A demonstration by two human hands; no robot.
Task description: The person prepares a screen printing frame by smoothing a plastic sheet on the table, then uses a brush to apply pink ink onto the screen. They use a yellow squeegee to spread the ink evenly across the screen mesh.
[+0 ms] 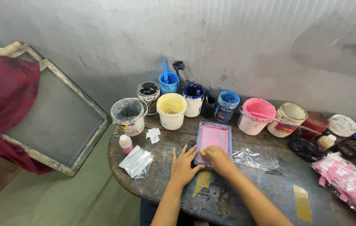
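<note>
Two bare hands work at the near edge of a stained wooden table. The right hand is curled, its fingertips pressed onto the near edge of a small blue-framed printing screen whose mesh is smeared pink; it seems to pinch something small and yellowish, though that is too small to tell for sure. The left hand lies flat with fingers spread on the table, its fingertips touching the screen's left corner, steadying it.

Just right of the screen lies a crumpled clear plastic sheet; to the left, a pile of clear plastic packets, a small pink-filled bottle and a scrap of white paper. Behind the screen stand open paint tubs: a yellow tub, a pink tub with a stick across it, a blue cup with a stirrer, and a clear-lidded bucket. A stack of pink packets sits far right. A large grey framed screen leans against the wall at left, with red cloth draped over it.

Wet pink ink is the likely trouble: if the small screen slides under uneven pressure, the print beneath could smear, and a sleeveless forearm sweeping back might tip the pink tub by its stick.
</note>
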